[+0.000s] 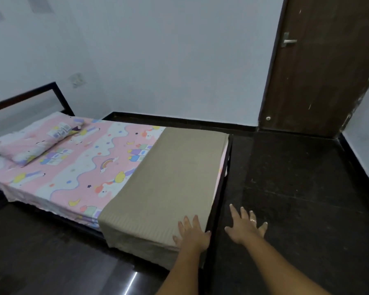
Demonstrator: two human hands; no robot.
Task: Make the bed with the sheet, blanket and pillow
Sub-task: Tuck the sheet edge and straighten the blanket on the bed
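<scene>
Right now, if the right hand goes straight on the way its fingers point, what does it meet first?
The right hand is over dark floor, beside the bed frame. The way looks free up to the skirting at the far wall; depth is unclear.

My bed, lying dressed in front of me

The pink-and-white cartoon-print sheet is lying smooth over the mattress of the dark-framed single bed, its edge hanging down the near side. The plain beige ribbed blanket is lying folded in a broad band across the foot end nearest me, draping over the side. The matching printed rectangular pillow is resting flat and slightly angled at the head end.
</scene>
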